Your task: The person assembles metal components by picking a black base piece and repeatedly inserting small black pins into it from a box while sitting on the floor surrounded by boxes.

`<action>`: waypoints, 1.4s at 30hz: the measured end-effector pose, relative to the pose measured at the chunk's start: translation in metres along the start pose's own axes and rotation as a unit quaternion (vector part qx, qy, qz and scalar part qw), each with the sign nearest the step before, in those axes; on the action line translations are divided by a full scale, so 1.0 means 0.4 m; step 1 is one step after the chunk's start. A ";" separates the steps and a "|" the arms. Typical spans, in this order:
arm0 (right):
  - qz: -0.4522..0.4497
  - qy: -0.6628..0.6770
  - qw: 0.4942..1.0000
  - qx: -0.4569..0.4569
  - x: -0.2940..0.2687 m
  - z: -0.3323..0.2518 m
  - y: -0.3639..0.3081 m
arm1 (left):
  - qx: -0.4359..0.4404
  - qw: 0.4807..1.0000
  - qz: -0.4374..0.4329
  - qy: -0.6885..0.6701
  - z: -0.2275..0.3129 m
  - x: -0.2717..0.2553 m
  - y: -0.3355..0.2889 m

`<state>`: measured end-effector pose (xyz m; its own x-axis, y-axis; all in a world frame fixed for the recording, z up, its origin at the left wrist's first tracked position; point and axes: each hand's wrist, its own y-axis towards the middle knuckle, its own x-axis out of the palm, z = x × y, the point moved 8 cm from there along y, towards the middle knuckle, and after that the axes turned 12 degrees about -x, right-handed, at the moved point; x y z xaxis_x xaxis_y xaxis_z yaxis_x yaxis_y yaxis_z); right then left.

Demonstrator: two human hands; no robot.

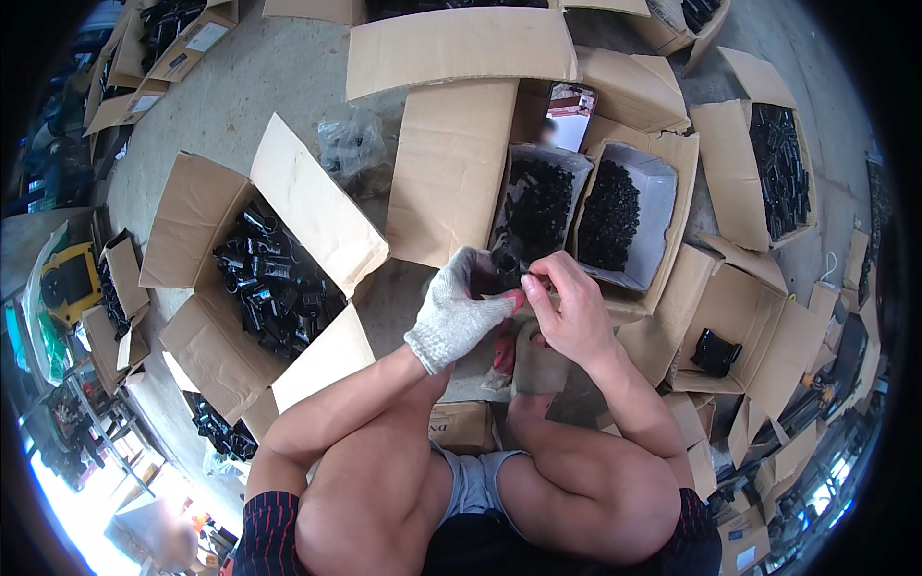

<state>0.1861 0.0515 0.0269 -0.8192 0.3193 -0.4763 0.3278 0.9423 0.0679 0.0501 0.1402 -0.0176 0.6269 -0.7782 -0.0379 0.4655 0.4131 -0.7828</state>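
Note:
My left hand (459, 312), in a pale knit work glove, is closed around a black tube-like part (505, 259) whose round end points up and away. Against that part, my bare right hand (576, 312) pinches thumb and fingertips together; whatever is between them is too small to make out. Just beyond my hands, two grey lined trays sit side by side in a cardboard box (663, 288). Small black pieces (540, 197) fill the left tray, and smaller black pieces (610, 213) lie heaped in the right tray (656, 187).
To the left, an open carton (206, 336) holds many black tubular parts (274, 283). A phone (569, 117) leans behind the trays. At right, another carton (768, 336) contains a few black parts (715, 353). Clear plastic bags (353, 144) lie on the concrete floor (259, 67).

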 end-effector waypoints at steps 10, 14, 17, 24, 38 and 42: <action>-0.031 -0.038 0.998 -0.029 0.016 -0.005 -0.001 | 0.025 1.000 -0.009 -0.002 -0.013 -0.003 0.005; -0.019 -0.062 0.996 -0.056 0.018 -0.009 -0.004 | 0.036 0.999 -0.002 0.010 0.000 -0.002 0.001; -0.014 -0.072 0.996 -0.059 0.019 -0.016 -0.001 | 0.020 1.000 0.004 0.001 -0.010 -0.002 0.000; -0.065 -0.025 0.996 0.057 0.041 0.036 -0.024 | 0.020 1.000 0.015 0.001 -0.003 0.003 -0.005; -0.024 -0.097 0.995 -0.030 0.030 0.003 -0.018 | 0.046 0.999 0.011 0.015 0.002 -0.011 -0.004; 0.050 -0.020 0.998 0.012 -0.005 -0.002 -0.023 | 0.058 0.997 0.031 0.035 0.007 0.000 0.003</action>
<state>0.1841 0.0421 0.0279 -0.7623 0.4077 -0.5027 0.4189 0.9028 0.0971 0.0524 0.1420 -0.0169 0.6128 -0.7794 -0.1302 0.4998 0.5099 -0.7002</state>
